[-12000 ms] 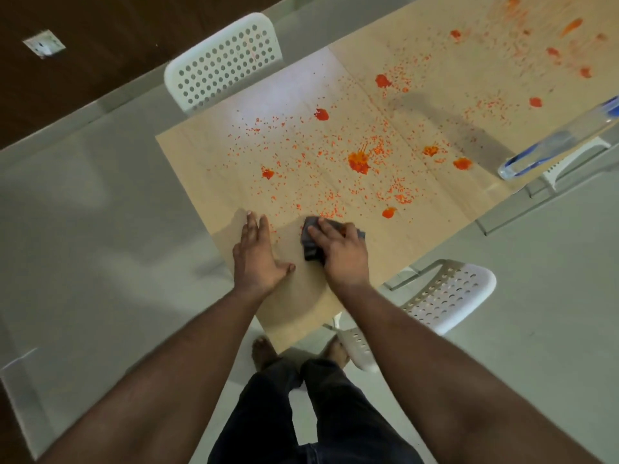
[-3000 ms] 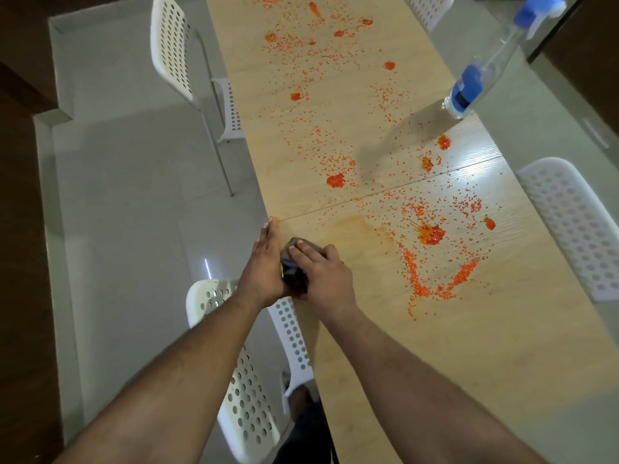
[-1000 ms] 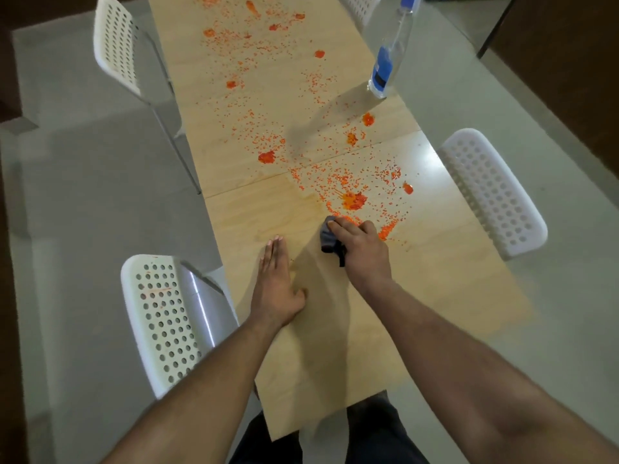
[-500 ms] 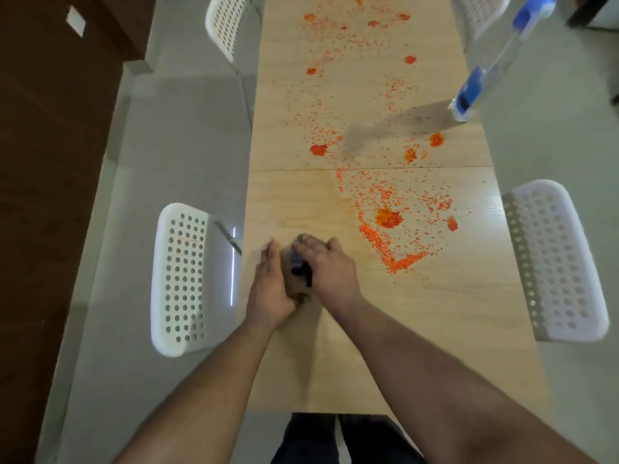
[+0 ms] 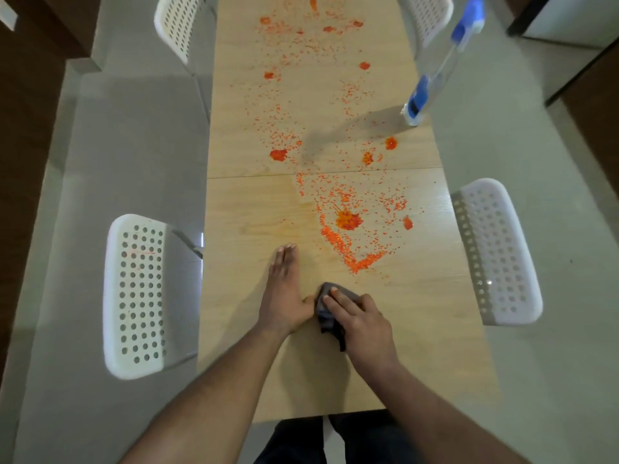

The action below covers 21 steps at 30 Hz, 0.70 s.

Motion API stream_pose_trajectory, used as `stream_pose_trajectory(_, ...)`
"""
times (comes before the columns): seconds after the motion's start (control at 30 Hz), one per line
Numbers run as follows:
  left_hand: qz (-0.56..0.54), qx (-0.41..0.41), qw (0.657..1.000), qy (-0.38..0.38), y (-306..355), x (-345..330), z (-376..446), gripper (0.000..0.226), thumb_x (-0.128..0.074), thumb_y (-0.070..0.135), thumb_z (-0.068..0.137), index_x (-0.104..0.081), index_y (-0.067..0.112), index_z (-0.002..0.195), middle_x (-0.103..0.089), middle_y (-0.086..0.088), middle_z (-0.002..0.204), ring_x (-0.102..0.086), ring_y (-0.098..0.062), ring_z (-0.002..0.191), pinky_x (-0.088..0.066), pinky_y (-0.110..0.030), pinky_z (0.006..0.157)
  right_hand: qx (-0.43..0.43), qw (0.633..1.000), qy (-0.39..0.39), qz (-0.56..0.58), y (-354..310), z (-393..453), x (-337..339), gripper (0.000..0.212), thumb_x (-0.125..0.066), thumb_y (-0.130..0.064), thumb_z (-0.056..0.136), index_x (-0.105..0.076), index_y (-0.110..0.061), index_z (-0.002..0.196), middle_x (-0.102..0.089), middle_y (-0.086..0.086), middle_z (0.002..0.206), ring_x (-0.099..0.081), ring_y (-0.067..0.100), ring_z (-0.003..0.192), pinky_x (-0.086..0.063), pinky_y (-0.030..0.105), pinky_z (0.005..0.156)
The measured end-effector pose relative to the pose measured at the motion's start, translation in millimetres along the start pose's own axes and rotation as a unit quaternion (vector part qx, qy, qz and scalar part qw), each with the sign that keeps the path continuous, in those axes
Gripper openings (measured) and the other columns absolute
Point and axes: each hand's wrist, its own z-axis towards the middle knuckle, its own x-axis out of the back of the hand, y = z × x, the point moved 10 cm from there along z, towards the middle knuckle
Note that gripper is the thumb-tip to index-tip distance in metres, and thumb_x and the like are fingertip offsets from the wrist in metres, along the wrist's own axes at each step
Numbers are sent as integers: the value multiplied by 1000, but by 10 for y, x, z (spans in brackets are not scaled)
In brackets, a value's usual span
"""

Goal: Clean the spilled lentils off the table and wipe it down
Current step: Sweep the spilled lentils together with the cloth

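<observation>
Bare forearms reach up from the bottom of the frame onto the long pale wooden table (image 5: 418, 329), converging near its lower centre. The left hand (image 5: 284, 296) lies flat, palm down, with straight fingers close together pointing toward the top of the frame and its thumb spread toward the right, beside the cloth. The right hand (image 5: 360, 321), just to the right of it, has its fingers bent over a crumpled dark grey cloth (image 5: 326, 316) and presses it to the tabletop; the cloth shows at the fingertips and along the hand's left edge.

Orange-red spilled lentils (image 5: 348, 259) lie above and to the right of the hands, gathered into a V-shaped ridge, with a dense orange blot (image 5: 348, 220) and loose grains above it in mid-frame. More grains and small clumps are scattered beyond the seam across the table, up to the top edge of the frame. The wood around the hands and toward the bottom edge shows no grains.

A clear plastic spray bottle with a blue head (image 5: 435, 72) stands near the table's right edge at upper right. Four white perforated plastic chairs flank the table: one at left (image 5: 134, 296), one at right (image 5: 499, 252), and two at the top (image 5: 177, 25) (image 5: 428, 18).
</observation>
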Motion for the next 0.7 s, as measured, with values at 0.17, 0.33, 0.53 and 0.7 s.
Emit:
stream_pose_trajectory(0.17,6,16,999,27,169,-128,50,111,-72,25,88,4,10,168,3,-6,177,10,-21,162,9,-30,129,10,999,19,-31,456,366,217,71,-88,-9,72,-69,-30,137,-64,-10,144,-60,31,101,-55,36,52)
stream_pose_trajectory(0.33,-13,52,997,55,224,-170,40,113,-73,16,85,3,10,168,2,-4,177,8,-20,162,1,-29,131,21,999,33,-37,666,1052,525,57,-75,-8,88,-66,-28,142,-63,-7,146,-57,32,105,-54,37,57)
stream_pose_trajectory(0.53,-31,113,987,105,438,-345,-81,113,-80,22,86,-2,8,168,-5,-7,176,1,-24,163,-9,-38,133,171,985,27,-11,724,620,598,61,-84,-14,83,-67,-28,140,-63,-9,147,-57,30,98,-55,36,58)
stream_pose_trajectory(0.7,-39,162,976,140,692,-596,-186,111,-78,33,89,-4,6,167,-5,-9,176,3,-25,163,-10,-41,133,280,959,-27,-42,1109,-3,412,71,-87,-24,78,-61,-33,144,-58,-11,151,-51,26,101,-55,37,58)
